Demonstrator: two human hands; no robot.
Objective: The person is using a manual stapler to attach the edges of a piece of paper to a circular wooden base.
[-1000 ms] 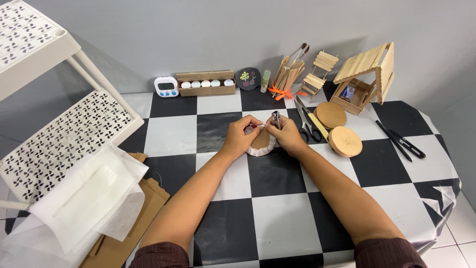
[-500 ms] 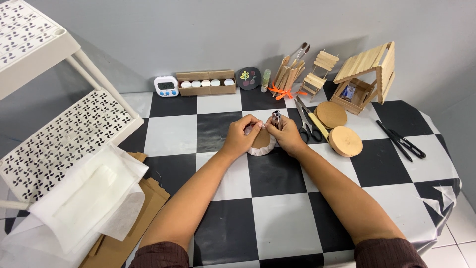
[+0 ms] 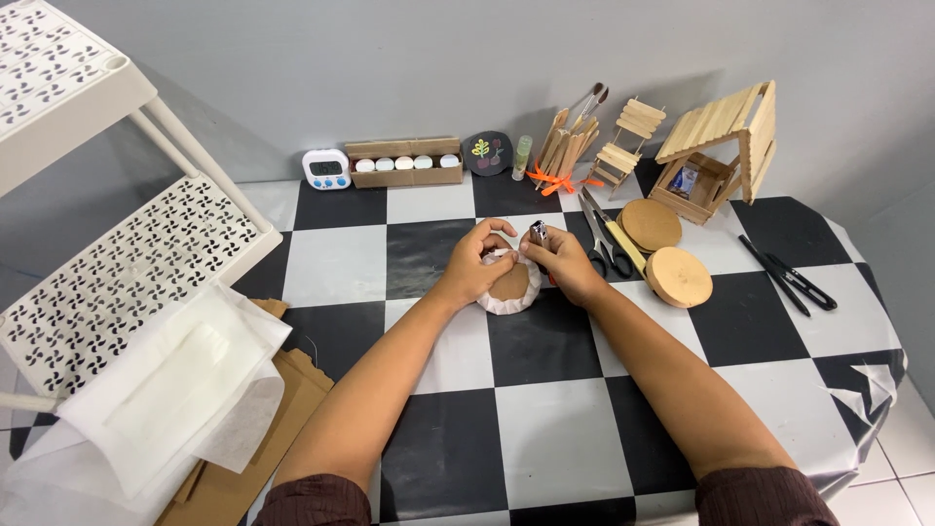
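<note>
Item: one round brown disc, edged with a ruffle of white paper, lay flat near the middle of the checkered surface, across a black and a white square. The left hand had its grip pinched together on the white edging at the disc's far rim; the right hand had its grip clamped on a small dark-tipped tube, held just above that rim. Scissors and two plain wooden discs lay nearby to the right.
</note>
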